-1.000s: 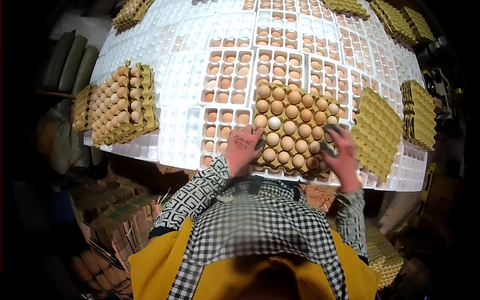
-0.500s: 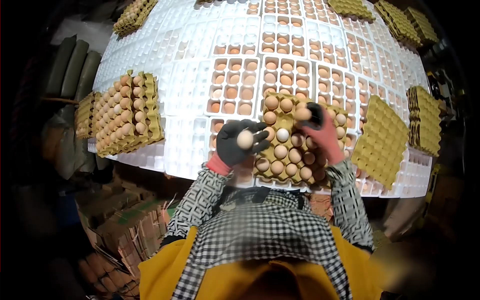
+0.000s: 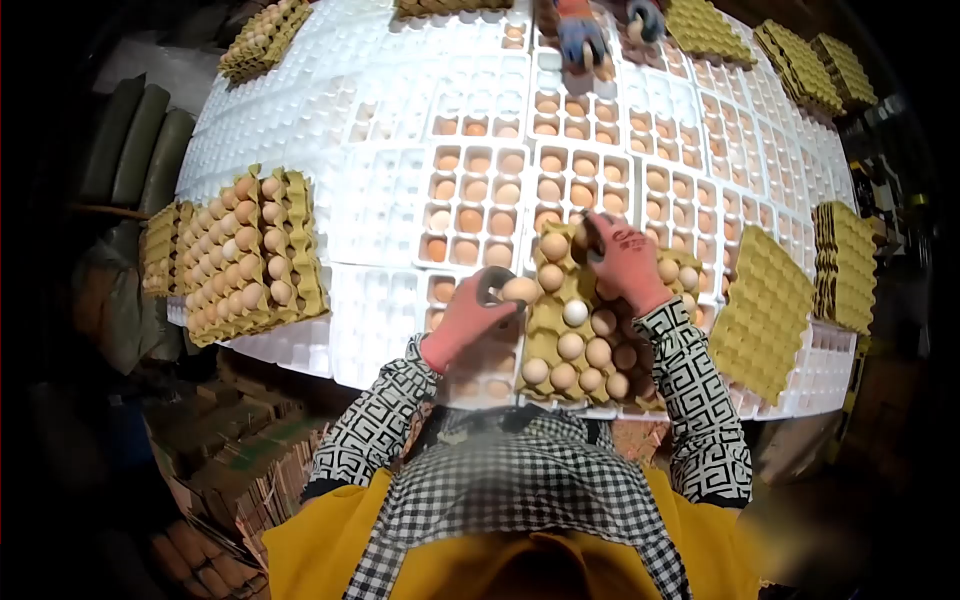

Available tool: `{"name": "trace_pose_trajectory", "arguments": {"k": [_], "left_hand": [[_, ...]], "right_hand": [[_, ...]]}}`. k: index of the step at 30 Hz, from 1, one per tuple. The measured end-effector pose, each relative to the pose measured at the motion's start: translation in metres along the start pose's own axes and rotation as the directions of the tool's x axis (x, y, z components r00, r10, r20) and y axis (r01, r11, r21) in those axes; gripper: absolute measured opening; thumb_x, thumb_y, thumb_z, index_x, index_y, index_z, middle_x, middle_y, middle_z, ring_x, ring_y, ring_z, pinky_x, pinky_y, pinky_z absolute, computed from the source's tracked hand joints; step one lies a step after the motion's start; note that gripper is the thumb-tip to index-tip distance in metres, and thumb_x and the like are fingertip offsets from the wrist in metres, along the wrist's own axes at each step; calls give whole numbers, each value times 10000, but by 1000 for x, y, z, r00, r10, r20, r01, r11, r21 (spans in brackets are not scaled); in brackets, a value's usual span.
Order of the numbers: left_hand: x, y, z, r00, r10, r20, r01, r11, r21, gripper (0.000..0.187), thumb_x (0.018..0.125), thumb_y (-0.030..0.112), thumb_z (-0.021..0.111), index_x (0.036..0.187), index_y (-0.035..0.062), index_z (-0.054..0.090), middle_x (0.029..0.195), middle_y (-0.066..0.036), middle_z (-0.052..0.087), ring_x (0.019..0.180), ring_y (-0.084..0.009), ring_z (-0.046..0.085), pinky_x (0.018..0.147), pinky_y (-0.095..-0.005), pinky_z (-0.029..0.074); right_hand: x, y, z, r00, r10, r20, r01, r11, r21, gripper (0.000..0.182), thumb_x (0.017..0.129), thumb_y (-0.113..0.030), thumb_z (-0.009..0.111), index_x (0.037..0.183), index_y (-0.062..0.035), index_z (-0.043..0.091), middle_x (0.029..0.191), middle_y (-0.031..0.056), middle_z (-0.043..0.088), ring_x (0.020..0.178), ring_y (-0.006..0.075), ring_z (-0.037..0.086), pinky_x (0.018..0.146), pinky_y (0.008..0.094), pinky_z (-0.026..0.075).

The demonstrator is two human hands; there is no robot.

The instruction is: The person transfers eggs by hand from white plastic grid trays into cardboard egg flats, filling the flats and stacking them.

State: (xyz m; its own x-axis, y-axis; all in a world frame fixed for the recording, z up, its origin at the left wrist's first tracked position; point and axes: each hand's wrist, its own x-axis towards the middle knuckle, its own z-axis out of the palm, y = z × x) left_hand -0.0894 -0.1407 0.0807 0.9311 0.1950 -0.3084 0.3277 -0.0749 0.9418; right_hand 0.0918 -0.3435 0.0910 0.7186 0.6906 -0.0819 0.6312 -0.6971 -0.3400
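Observation:
My left hand point(image 3: 472, 315), in a pink glove with dark fingers, grips a light brown egg point(image 3: 519, 290) beside the left edge of a yellow-green egg tray point(image 3: 545, 320). Over the upper part of that tray is my right hand point(image 3: 625, 262), its dark fingertips closed round an egg point(image 3: 583, 235) that is partly hidden. Brown eggs and one whitish egg point(image 3: 575, 312) sit in the tray, with some cups bare. The tray rests on white compartment trays point(image 3: 532, 215) holding eggs.
Stacked trays with eggs point(image 3: 245, 260) stand at the left. An eggless tray point(image 3: 765, 315) and a tray stack point(image 3: 845, 265) are at the right. Across the table are another person's gloved hands point(image 3: 583, 42), one near an egg.
My left hand has turned over, its back now showing, still with an egg. My right hand has moved to the tray's upper left. Another person's hands have appeared at the top.

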Motion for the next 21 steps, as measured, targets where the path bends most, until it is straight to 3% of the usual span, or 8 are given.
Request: {"name": "trace_pose_trajectory", "arguments": {"k": [2, 3, 9, 11, 14, 17, 19, 21], "left_hand": [[14, 17, -21, 993, -79, -83, 56, 965, -255, 408, 828, 113, 736, 1176, -31, 579, 988, -88, 658, 770, -114, 638, 667, -257, 534], [30, 6, -35, 973, 123, -193, -122, 992, 15, 304, 866, 48, 636, 1152, -48, 595, 976, -85, 664, 737, -121, 635, 671, -257, 524], [163, -3, -126, 820, 302, -487, -204, 948, 244, 356, 831, 128, 733, 1143, -15, 638, 1010, -83, 699, 865, -143, 651, 732, -288, 535], [212, 14, -152, 752, 373, -544, -148, 899, 413, 523, 753, 300, 766, 1177, 24, 634, 1124, -155, 683, 1055, -324, 639, 905, -399, 496], [267, 34, -179, 765, 355, -538, 8, 830, 558, 517, 749, 375, 722, 1157, 66, 646, 1126, -137, 667, 1059, -310, 626, 908, -397, 491], [300, 14, -203, 891, 317, -325, -4, 722, 692, 591, 743, 443, 681, 1215, 91, 633, 1120, -131, 665, 1083, -294, 625, 933, -403, 486], [300, 14, -199, 922, 311, -229, -1, 593, 805, 616, 749, 456, 675, 1244, 93, 625, 1110, -135, 666, 1083, -306, 625, 941, -406, 484], [304, 21, -206, 840, 339, -424, -81, 851, 519, 521, 803, 312, 741, 1246, 59, 634, 1009, -101, 699, 923, -220, 667, 829, -346, 524]], "right_hand": [[12, -11, 8, 988, -143, 65, 144, 989, -18, 474, 817, -270, 658, 1273, -198, 550, 1129, 118, 602, 1000, 311, 638, 808, 454, 507], [15, -24, -4, 975, -170, 146, 176, 984, -31, 422, 829, -243, 638, 1239, -168, 572, 1136, 143, 599, 1008, 324, 635, 819, 439, 512], [43, -63, 12, 894, -190, 406, 431, 615, -660, 236, 849, -156, 543, 1018, -73, 685, 1002, 130, 618, 876, 273, 610, 633, 382, 475], [54, -65, 1, 876, -204, 437, 460, 624, -632, 214, 844, -162, 548, 966, -42, 677, 957, 100, 634, 814, 222, 612, 631, 357, 481], [73, -37, -18, 838, -175, 516, 413, 821, -393, 266, 797, -376, 707, 882, -127, 666, 891, 29, 648, 864, 200, 659, 676, 350, 509], [102, -18, -27, 994, -108, 0, 108, 994, 3, 430, 705, -395, 827, 1001, -108, 700, 932, 65, 701, 804, 237, 674, 730, 358, 519], [148, -31, -25, 1000, -17, 14, 17, 1000, -3, 498, 690, -362, 845, 1088, -96, 703, 968, 87, 718, 800, 248, 682, 751, 361, 527], [195, -30, -8, 998, 44, -40, -38, 988, 147, 487, 715, -482, 793, 1067, -158, 705, 910, 76, 710, 880, 260, 674, 749, 381, 509]]}}
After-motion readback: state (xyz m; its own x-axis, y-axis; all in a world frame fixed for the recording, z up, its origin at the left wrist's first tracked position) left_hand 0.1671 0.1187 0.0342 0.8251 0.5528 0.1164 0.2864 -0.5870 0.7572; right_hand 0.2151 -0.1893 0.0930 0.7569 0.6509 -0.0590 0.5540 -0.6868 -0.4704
